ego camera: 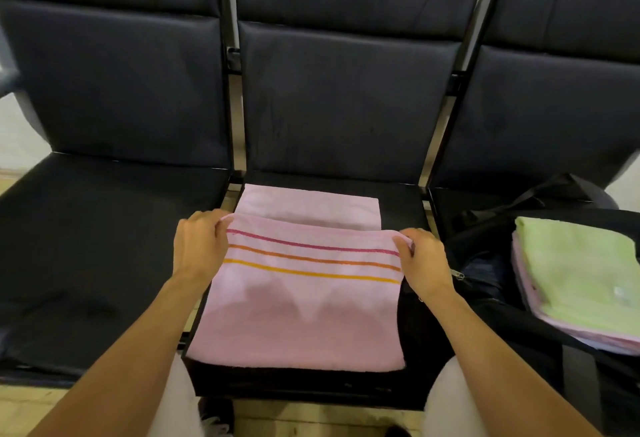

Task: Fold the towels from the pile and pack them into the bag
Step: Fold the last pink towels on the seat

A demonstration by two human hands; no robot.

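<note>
Pink towel [298,319], 3 stripes, on middle seat [405,201]: your left hand [199,246] and right hand [424,263] pinched its far corners with curled fingers; bag [491,263] of folded towels [581,274] right.

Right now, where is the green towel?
In the head view the green towel lies at the right edge, on top of a stack of folded pink towels inside the open black bag on the right-hand seat.
</note>
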